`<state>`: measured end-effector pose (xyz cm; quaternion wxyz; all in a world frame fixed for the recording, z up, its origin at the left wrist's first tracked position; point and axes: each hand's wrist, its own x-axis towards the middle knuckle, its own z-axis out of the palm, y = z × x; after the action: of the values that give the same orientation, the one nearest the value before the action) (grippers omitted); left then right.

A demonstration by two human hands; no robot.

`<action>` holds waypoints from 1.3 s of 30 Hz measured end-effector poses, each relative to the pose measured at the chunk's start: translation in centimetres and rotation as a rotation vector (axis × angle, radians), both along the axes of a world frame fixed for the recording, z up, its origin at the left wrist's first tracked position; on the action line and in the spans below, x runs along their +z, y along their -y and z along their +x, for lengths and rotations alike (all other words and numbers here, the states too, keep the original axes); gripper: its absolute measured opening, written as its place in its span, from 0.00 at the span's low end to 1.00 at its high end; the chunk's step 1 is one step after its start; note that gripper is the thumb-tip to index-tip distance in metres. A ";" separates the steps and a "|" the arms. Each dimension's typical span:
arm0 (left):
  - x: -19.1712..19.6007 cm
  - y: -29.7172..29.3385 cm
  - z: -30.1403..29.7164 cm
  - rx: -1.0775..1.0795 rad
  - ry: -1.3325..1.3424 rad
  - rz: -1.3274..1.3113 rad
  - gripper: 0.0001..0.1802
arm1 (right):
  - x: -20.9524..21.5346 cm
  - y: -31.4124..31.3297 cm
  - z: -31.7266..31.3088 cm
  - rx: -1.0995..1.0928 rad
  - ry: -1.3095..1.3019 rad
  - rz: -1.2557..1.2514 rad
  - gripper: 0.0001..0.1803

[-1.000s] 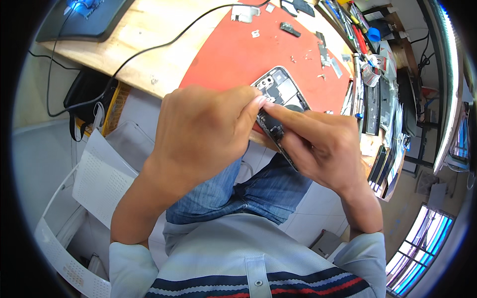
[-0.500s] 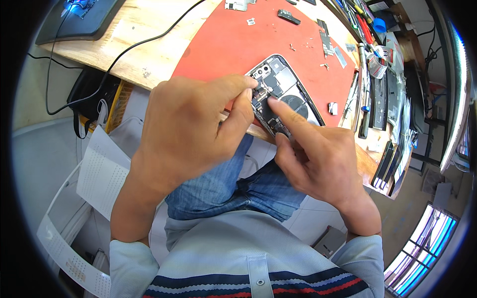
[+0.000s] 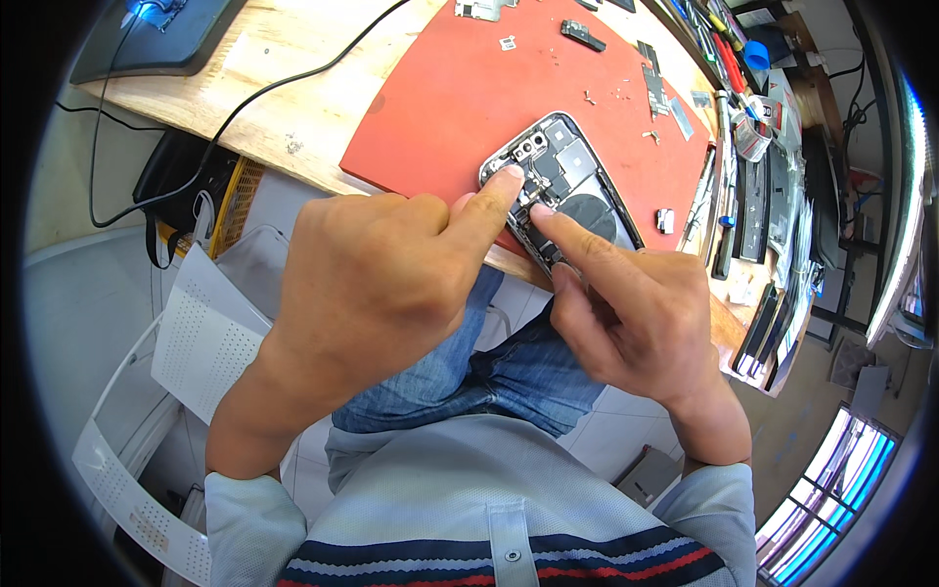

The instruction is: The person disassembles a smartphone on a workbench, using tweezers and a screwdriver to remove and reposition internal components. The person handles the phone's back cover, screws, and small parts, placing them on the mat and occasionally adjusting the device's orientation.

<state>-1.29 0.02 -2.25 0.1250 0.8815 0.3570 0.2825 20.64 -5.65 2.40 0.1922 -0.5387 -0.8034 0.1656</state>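
Head view: looking down on two bare hands working at the near edge of a wooden counter [image 3: 284, 59], with the person's blue jeans and striped shirt below.
Phone: an opened phone [image 3: 562, 186] lies face down on a red work mat [image 3: 469, 88], its back off and inner parts showing; its near end reaches the counter's edge, close to the person's lap.
Left hand: the left hand [image 3: 377, 284] has its index finger stretched forward, the tip pressing on the phone's left rim beside the camera block; the other fingers are curled into the palm, so the grip closes on nothing.
Right hand: the right hand [image 3: 636, 313] points its index finger onto the phone's middle, touching the inner parts just beside the left fingertip; its thumb rests against the phone's near end, other fingers folded under. Whether a small part lies under the fingertip cannot be told.
Mat: small screws [image 3: 587, 96] and dark loose parts [image 3: 582, 34] lie scattered on the far side, well apart from the hands.
Right of mat: hand tools [image 3: 719, 210] lie in a row along the counter.
Far left: a black cable [image 3: 245, 103] crosses the counter toward a dark device [image 3: 156, 39].
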 end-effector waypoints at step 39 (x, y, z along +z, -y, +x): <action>-0.2 -0.5 -0.2 -0.022 -0.037 0.080 0.22 | -1.2 0.8 -0.9 -0.085 -0.020 0.034 0.28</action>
<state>-1.54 0.56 -2.48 0.0860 0.8948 0.3380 0.2787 19.73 -6.43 1.24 0.2163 -0.5672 -0.7805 0.1490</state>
